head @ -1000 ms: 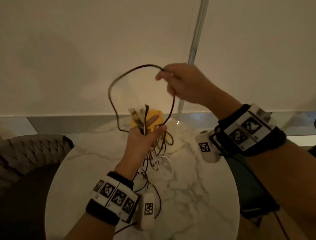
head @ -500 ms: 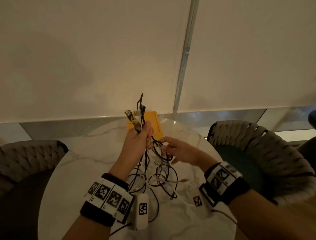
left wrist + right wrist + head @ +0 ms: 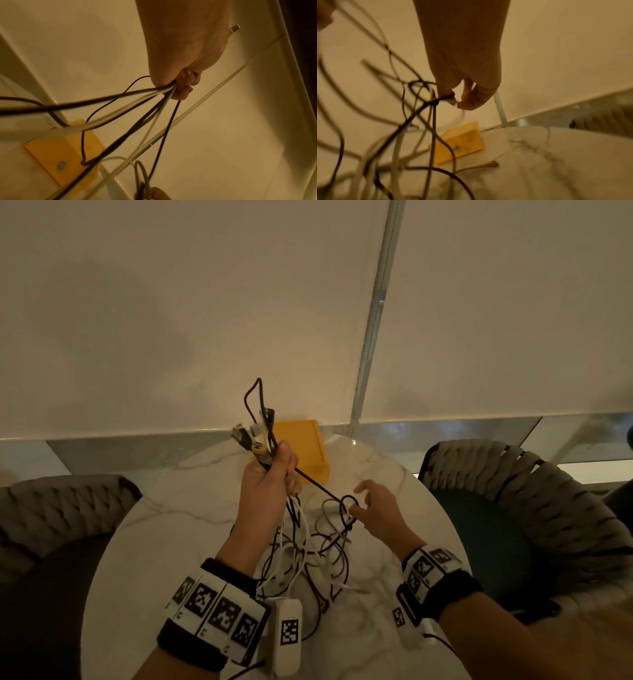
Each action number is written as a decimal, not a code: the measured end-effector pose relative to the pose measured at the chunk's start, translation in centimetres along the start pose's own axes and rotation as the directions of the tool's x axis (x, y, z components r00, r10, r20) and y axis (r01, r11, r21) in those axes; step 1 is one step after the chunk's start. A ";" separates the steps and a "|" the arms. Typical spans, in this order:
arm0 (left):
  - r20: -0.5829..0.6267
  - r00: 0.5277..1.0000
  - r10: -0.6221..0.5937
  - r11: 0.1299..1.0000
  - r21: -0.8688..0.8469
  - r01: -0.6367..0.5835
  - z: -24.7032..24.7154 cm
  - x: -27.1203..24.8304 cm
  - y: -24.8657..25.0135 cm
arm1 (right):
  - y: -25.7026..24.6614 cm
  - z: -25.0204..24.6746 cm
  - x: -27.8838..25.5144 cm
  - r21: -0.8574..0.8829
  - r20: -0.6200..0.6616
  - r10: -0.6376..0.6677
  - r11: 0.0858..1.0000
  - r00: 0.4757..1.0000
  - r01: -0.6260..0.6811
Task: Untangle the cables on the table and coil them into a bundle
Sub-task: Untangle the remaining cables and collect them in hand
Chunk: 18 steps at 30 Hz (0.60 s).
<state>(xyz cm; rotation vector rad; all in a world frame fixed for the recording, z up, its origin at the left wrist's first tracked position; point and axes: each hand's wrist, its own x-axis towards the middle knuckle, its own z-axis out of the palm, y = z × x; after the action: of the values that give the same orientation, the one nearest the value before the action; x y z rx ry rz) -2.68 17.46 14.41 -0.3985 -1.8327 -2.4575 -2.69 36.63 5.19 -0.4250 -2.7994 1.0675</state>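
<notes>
My left hand (image 3: pixel 270 477) is raised over the round marble table (image 3: pixel 164 529) and grips a bunch of black, white and grey cables (image 3: pixel 308 553) just below their plugs (image 3: pixel 255 436). The left wrist view shows the strands (image 3: pixel 130 108) fanning down out of the left hand's fist (image 3: pixel 181 86). From that fist the strands hang into a tangle on the tabletop. My right hand (image 3: pixel 373 511) is lower and to the right, thumb and forefinger pinching a black cable loop (image 3: pixel 347 505). That same black cable loop (image 3: pixel 426 89) shows at the right hand (image 3: pixel 455 97) in the right wrist view.
A yellow box (image 3: pixel 303 446) sits at the table's far edge, just behind my left hand. Woven chairs stand at the left (image 3: pixel 58 508) and at the right (image 3: pixel 534 508). A pale roller blind (image 3: pixel 205 302) and its vertical rail (image 3: pixel 371 323) fill the background.
My right hand dropped from high above the table, where it held a big black loop, down to the tangle beside my left hand. It now pinches a small black loop. The left hand kept its grip.
</notes>
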 end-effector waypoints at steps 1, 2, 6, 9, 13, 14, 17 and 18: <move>-0.019 1.000 -0.007 1.000 -0.020 0.006 -0.1 0.1 -0.1 | -0.2 -0.4 -0.1 0.051 0.029 -0.029 0.998 0.999 0.027; -0.031 0.999 -0.009 1.000 -0.030 0.008 -0.3 0.3 -0.2 | -0.8 -1.0 -0.3 0.115 0.087 -0.065 0.992 0.994 0.054; -0.054 0.998 -0.009 1.000 0.009 0.010 -1.1 1.1 -0.2 | -3.9 -4.2 -1.2 0.173 0.430 -0.229 0.970 0.873 0.170; -0.074 0.997 0.000 1.000 -0.003 0.000 -1.0 1.3 -0.2 | -5.4 -6.1 -1.4 0.364 0.672 -0.223 0.930 0.706 -0.053; -0.016 1.000 0.026 1.000 0.014 -0.025 -0.9 0.9 0.3 | -6.6 -6.7 -0.6 0.351 0.547 -0.246 0.935 0.800 0.047; 0.005 1.000 0.026 1.000 0.014 -0.027 -1.0 0.6 0.4 | -7.4 -7.3 -0.5 0.343 0.477 -0.301 0.929 0.826 0.140; 0.012 0.999 0.050 0.998 -0.044 -0.050 -1.2 0.5 1.2 | -8.9 -9.4 0.0 0.654 0.267 -0.415 0.741 0.869 0.153; -0.007 0.998 0.059 0.996 -0.067 -0.060 -1.3 0.6 1.5 | -8.7 -9.6 0.1 0.728 0.254 -0.399 0.678 0.881 0.098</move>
<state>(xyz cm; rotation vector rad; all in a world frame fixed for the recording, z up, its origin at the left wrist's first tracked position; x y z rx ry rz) -3.17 15.89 15.56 -0.4430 -1.7136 -2.4832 -2.74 36.57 18.19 0.3061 -2.3224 2.1883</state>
